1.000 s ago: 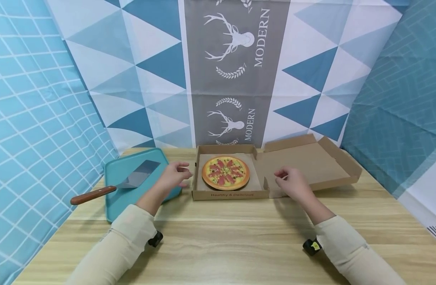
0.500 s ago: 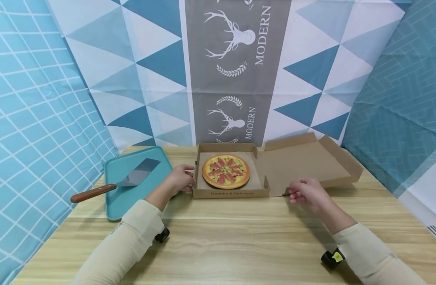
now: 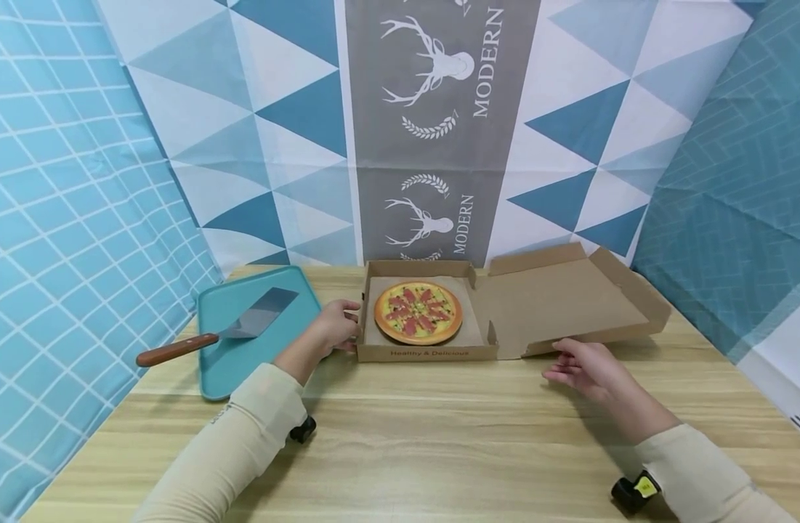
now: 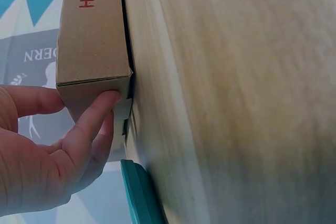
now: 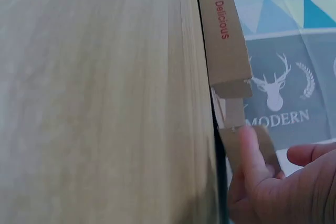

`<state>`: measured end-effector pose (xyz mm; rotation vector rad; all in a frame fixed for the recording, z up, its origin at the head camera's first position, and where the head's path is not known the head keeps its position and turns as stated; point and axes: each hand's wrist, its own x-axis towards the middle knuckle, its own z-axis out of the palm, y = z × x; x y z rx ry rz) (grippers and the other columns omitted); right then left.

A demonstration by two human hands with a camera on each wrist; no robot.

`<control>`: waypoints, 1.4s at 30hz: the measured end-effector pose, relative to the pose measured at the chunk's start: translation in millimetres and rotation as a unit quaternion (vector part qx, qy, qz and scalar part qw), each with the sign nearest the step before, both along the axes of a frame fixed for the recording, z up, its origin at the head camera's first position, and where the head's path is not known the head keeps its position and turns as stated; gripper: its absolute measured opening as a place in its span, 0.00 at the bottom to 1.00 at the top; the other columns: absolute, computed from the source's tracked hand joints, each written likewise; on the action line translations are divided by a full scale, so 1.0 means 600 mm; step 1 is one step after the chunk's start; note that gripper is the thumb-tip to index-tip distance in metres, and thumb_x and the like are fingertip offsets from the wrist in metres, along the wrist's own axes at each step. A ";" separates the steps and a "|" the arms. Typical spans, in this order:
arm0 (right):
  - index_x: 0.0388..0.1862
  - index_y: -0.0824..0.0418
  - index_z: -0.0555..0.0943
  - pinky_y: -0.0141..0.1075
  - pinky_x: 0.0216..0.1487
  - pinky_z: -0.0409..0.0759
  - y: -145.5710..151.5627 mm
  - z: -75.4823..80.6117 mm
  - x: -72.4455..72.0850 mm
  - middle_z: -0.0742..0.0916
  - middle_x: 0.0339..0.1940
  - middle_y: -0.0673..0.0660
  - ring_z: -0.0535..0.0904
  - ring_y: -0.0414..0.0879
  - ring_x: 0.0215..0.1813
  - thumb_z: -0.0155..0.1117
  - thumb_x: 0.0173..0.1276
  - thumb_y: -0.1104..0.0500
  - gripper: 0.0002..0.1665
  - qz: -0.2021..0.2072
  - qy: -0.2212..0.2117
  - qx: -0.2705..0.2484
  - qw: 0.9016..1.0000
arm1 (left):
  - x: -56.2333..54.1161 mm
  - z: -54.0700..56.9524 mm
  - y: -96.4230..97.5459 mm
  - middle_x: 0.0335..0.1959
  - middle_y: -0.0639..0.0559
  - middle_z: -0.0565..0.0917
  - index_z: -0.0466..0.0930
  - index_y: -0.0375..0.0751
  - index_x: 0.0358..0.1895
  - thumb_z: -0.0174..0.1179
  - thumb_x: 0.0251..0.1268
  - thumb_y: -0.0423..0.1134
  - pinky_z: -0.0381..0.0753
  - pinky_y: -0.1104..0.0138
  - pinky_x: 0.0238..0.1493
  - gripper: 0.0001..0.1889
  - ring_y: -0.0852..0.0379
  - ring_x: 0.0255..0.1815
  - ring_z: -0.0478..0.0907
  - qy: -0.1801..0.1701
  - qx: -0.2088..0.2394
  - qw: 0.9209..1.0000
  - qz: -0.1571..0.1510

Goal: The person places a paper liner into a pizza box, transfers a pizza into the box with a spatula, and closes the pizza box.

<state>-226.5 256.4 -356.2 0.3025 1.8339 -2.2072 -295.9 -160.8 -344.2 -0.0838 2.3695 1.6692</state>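
An open cardboard pizza box (image 3: 426,354) stands at the back middle of the table, holding a round pizza (image 3: 418,312) with red topping strips. Its lid (image 3: 563,301) is folded out to the right. My left hand (image 3: 336,325) is at the box's left side; in the left wrist view its fingertips (image 4: 107,98) press the outer side wall while another digit meets the upper edge. At the lid's front flap is my right hand (image 3: 586,369), fingers extended. The right wrist view shows a fingertip (image 5: 249,137) against the flap, thumb apart from it.
Left of the box lies a teal tray (image 3: 226,381). A metal spatula (image 3: 262,314) with a wooden handle (image 3: 177,350) rests across it, handle jutting past the tray's left edge. Patterned curtains (image 3: 432,131) hang behind the wooden table (image 3: 426,436).
My left hand has come right and down to the box's side wall. My right hand has moved right and toward me along the lid's front edge. Box, pizza and spatula stay put.
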 end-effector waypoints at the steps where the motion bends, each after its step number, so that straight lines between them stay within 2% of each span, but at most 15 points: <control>1: 0.45 0.72 0.66 0.40 0.46 0.83 0.003 -0.001 0.000 0.73 0.35 0.62 0.79 0.48 0.35 0.49 0.75 0.63 0.10 -0.009 -0.009 -0.013 1.000 | 0.000 -0.001 0.000 0.61 0.31 0.67 0.57 0.30 0.72 0.49 0.61 0.18 0.84 0.59 0.32 0.33 0.43 0.48 0.77 0.001 -0.001 1.000 0.000; 3: 0.56 0.73 0.63 0.40 0.52 0.80 0.008 -0.001 -0.002 0.69 0.51 0.75 0.77 0.53 0.45 0.47 0.76 0.62 0.17 -0.027 -0.020 -0.034 0.999 | 0.000 -0.002 0.001 0.60 0.32 0.68 0.57 0.31 0.71 0.49 0.60 0.18 0.84 0.59 0.32 0.33 0.44 0.48 0.76 0.001 -0.002 1.000 0.002; 5: 0.68 0.72 0.56 0.39 0.57 0.76 0.011 -0.001 -0.006 0.55 0.65 0.81 0.71 0.60 0.58 0.45 0.77 0.60 0.27 -0.049 -0.028 -0.049 0.997 | 0.000 -0.004 0.001 0.59 0.32 0.68 0.57 0.30 0.71 0.49 0.60 0.18 0.84 0.58 0.32 0.33 0.44 0.47 0.76 0.003 -0.003 1.000 0.003; 7: 0.76 0.70 0.45 0.37 0.60 0.73 0.013 0.000 -0.011 0.42 0.73 0.76 0.64 0.61 0.66 0.44 0.77 0.59 0.36 -0.066 -0.028 -0.063 0.995 | 0.000 -0.005 0.001 0.59 0.32 0.68 0.58 0.30 0.71 0.49 0.60 0.18 0.84 0.59 0.32 0.32 0.45 0.47 0.75 0.007 -0.005 1.000 0.002; 8: 0.77 0.70 0.41 0.36 0.61 0.72 0.014 0.000 -0.014 0.42 0.74 0.74 0.64 0.59 0.67 0.45 0.77 0.59 0.39 -0.076 -0.030 -0.068 0.994 | 0.000 -0.005 0.001 0.58 0.32 0.68 0.58 0.30 0.71 0.49 0.60 0.18 0.84 0.59 0.32 0.32 0.45 0.47 0.75 0.007 -0.005 1.000 0.001; 11: 0.76 0.67 0.42 0.36 0.60 0.73 0.016 0.000 -0.021 0.56 0.69 0.74 0.77 0.49 0.54 0.48 0.75 0.61 0.39 -0.097 -0.030 -0.083 0.991 | 0.001 -0.006 0.001 0.58 0.32 0.68 0.58 0.30 0.71 0.50 0.60 0.18 0.84 0.59 0.31 0.32 0.45 0.47 0.76 0.005 -0.004 1.000 0.001; 14: 0.72 0.66 0.47 0.36 0.59 0.74 0.015 0.001 -0.025 0.65 0.58 0.64 0.79 0.40 0.40 0.51 0.73 0.64 0.35 -0.107 -0.020 -0.096 0.989 | 0.003 -0.006 0.002 0.59 0.31 0.68 0.58 0.29 0.71 0.50 0.60 0.18 0.84 0.59 0.31 0.33 0.44 0.48 0.76 0.003 -0.001 1.000 0.001; 17: 0.74 0.66 0.44 0.34 0.58 0.75 0.012 0.004 -0.024 0.66 0.56 0.60 0.78 0.39 0.41 0.52 0.73 0.65 0.38 -0.109 -0.007 -0.094 0.990 | 0.003 -0.005 0.003 0.59 0.31 0.68 0.58 0.29 0.70 0.51 0.60 0.18 0.84 0.59 0.31 0.32 0.44 0.48 0.76 0.004 0.000 1.000 0.002; 23: 0.77 0.67 0.31 0.34 0.60 0.73 0.006 0.010 -0.018 0.66 0.57 0.60 0.78 0.37 0.43 0.54 0.74 0.63 0.49 -0.092 0.048 -0.041 0.994 | 0.011 -0.003 0.007 0.58 0.31 0.67 0.58 0.28 0.69 0.51 0.61 0.18 0.84 0.58 0.32 0.31 0.43 0.49 0.75 0.011 -0.008 1.000 0.003; 27: 0.72 0.67 0.44 0.35 0.58 0.75 0.003 0.012 -0.015 0.71 0.50 0.57 0.79 0.40 0.42 0.57 0.73 0.63 0.40 -0.096 0.085 -0.017 0.992 | 0.020 -0.004 0.011 0.57 0.32 0.68 0.58 0.28 0.69 0.50 0.62 0.19 0.84 0.59 0.33 0.30 0.43 0.50 0.74 0.015 -0.016 1.000 0.007; 30: 0.66 0.66 0.47 0.34 0.56 0.78 0.001 0.013 -0.015 0.71 0.48 0.58 0.80 0.40 0.41 0.59 0.71 0.65 0.36 -0.105 0.111 -0.010 0.988 | 0.029 -0.004 0.015 0.56 0.32 0.70 0.59 0.28 0.68 0.50 0.64 0.21 0.84 0.59 0.32 0.28 0.43 0.48 0.76 0.020 -0.026 0.999 0.010; 34: 0.69 0.69 0.41 0.32 0.51 0.80 -0.003 0.016 -0.014 0.67 0.51 0.62 0.79 0.37 0.40 0.59 0.69 0.69 0.43 -0.110 0.148 0.030 0.982 | 0.040 -0.002 0.023 0.55 0.32 0.70 0.59 0.29 0.67 0.52 0.64 0.22 0.84 0.58 0.32 0.28 0.44 0.44 0.77 0.024 -0.037 0.999 0.010; 37: 0.71 0.70 0.39 0.30 0.46 0.81 -0.010 0.020 -0.013 0.66 0.52 0.64 0.77 0.36 0.41 0.59 0.67 0.70 0.46 -0.112 0.168 0.098 0.975 | 0.045 -0.003 0.030 0.54 0.33 0.69 0.59 0.29 0.67 0.53 0.63 0.22 0.84 0.57 0.33 0.28 0.45 0.41 0.76 0.022 -0.037 0.999 0.013; 40: 0.72 0.71 0.42 0.28 0.43 0.81 -0.015 0.024 -0.011 0.68 0.53 0.64 0.73 0.40 0.44 0.62 0.66 0.66 0.48 -0.105 0.183 0.195 0.958 | 0.050 -0.004 0.037 0.53 0.33 0.69 0.59 0.29 0.66 0.54 0.63 0.22 0.84 0.57 0.32 0.28 0.46 0.38 0.76 0.021 -0.035 0.999 0.018; 42: 0.73 0.72 0.47 0.27 0.41 0.80 -0.016 0.026 -0.010 0.69 0.54 0.65 0.73 0.46 0.48 0.64 0.66 0.63 0.47 -0.096 0.196 0.261 0.940 | 0.055 -0.005 0.042 0.54 0.32 0.69 0.59 0.29 0.66 0.54 0.62 0.22 0.85 0.58 0.31 0.28 0.45 0.38 0.78 0.021 -0.035 0.999 0.017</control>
